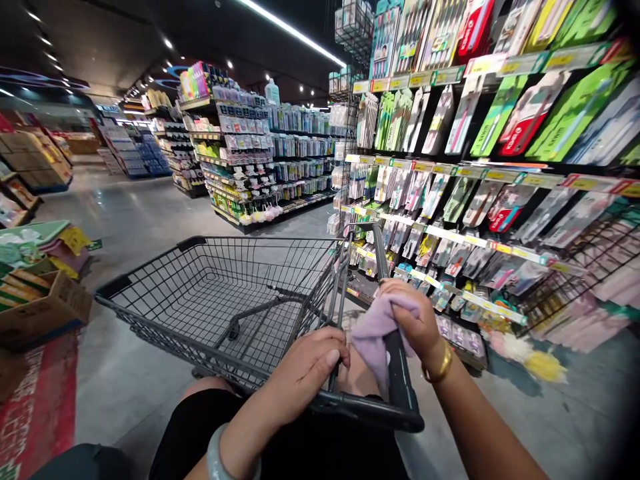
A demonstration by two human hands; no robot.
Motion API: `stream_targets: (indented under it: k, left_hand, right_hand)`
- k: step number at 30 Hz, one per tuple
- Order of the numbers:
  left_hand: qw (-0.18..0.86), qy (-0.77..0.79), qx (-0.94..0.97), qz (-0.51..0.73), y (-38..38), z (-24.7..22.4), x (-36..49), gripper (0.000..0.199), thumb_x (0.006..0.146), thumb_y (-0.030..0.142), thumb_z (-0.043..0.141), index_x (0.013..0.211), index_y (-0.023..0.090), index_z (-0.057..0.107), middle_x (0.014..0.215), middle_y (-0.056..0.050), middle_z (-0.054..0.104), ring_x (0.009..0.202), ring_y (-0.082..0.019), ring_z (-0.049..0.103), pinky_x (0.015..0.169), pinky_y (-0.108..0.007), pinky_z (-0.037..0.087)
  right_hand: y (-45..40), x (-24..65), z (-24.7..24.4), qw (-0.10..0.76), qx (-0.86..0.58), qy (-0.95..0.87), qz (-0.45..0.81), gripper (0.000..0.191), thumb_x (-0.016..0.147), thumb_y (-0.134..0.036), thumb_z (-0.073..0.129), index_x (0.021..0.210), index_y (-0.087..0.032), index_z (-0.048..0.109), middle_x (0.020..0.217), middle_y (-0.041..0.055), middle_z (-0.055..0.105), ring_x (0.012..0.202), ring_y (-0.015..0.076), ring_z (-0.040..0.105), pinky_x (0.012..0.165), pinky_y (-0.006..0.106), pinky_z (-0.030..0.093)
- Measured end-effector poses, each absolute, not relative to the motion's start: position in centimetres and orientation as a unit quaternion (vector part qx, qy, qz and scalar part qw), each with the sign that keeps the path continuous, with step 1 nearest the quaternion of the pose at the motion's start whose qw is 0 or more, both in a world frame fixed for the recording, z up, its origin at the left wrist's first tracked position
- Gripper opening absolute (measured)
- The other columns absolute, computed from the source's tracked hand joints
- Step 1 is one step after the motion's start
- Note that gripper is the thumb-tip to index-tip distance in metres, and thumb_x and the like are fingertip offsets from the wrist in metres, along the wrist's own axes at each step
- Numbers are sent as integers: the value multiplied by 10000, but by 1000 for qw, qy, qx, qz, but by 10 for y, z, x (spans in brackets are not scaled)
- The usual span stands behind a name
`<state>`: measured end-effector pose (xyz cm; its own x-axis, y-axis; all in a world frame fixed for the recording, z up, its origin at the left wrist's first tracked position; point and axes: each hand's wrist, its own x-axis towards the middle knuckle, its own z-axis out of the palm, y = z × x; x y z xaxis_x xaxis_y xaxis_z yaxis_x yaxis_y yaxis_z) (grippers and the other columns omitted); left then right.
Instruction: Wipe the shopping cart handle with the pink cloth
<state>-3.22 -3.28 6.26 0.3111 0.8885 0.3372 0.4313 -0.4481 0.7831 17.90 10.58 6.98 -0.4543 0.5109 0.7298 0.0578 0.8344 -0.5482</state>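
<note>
Lilac cloth (380, 319), over handle (401, 380) of cart (191, 243): likely light, soft, limp; best taken by bunched top. Right hand (419, 321) wraps cloth there, thumb and fingers closed. Left hand (313, 363) curled at cart's near frame; cannot tell whether gripping. Cart: open wire basket. Left of cart, cardboard box (65, 303) holds green-orange packs (23, 287).

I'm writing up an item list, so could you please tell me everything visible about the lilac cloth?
The cloth is pale lilac and looks soft, perhaps microfibre or fleece. Bunched and creased, it wraps over the cart's black handle, a longer fold hanging on the basket side. The right hand holds it there, hiding part. Whether it is damp cannot be told.
</note>
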Motion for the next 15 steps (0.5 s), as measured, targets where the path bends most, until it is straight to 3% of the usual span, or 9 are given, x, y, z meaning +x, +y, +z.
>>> stream_targets:
  k: [3, 6, 8, 11, 15]
  left_hand:
    - [284, 446, 755, 389, -32, 63, -30, 532, 1023, 467, 216, 919, 191, 659, 990, -67, 608, 959, -184, 574, 908, -295, 437]
    - [276, 452, 752, 392, -38, 60, -32, 497, 1029, 432, 218, 938, 209, 654, 1022, -53, 622, 977, -176, 578, 927, -287, 422]
    - [270, 450, 754, 394, -43, 58, -34, 470, 1031, 411, 231, 952, 219, 654, 1043, -44, 635, 1014, -174, 578, 949, -278, 408]
    - [262, 452, 756, 395, -49, 59, -36, 460, 1031, 401, 241, 944, 221, 654, 1037, -41, 648, 1012, -172, 585, 936, -264, 412]
    - [256, 458, 757, 390, -48, 62, -37, 464, 1029, 402, 235, 918, 210, 643, 1030, -52, 647, 986, -176, 590, 920, -269, 427]
  right_hand:
    - [101, 179, 68, 513, -192, -807, 220, 230, 860, -366, 451, 763, -263, 633, 788, 65, 653, 835, 279, 626, 906, 535, 489]
    - [63, 191, 67, 466, -137, -844, 228, 176, 800, -360, 455, 854, -342, 622, 781, 36, 667, 826, 326, 644, 983, 622, 438]
    - [45, 199, 65, 439, -115, -859, 237, 237, 750, -388, 476, 953, -393, 598, 791, 27, 682, 803, 365, 649, 952, 655, 449]
    - [56, 196, 62, 426, -124, -867, 225, 246, 748, -352, 505, 969, -409, 595, 838, 19, 693, 813, 353, 652, 934, 630, 470]
    - [115, 179, 61, 489, -222, -819, 203, 160, 823, -386, 519, 842, -288, 644, 855, 55, 684, 857, 301, 643, 850, 526, 518]
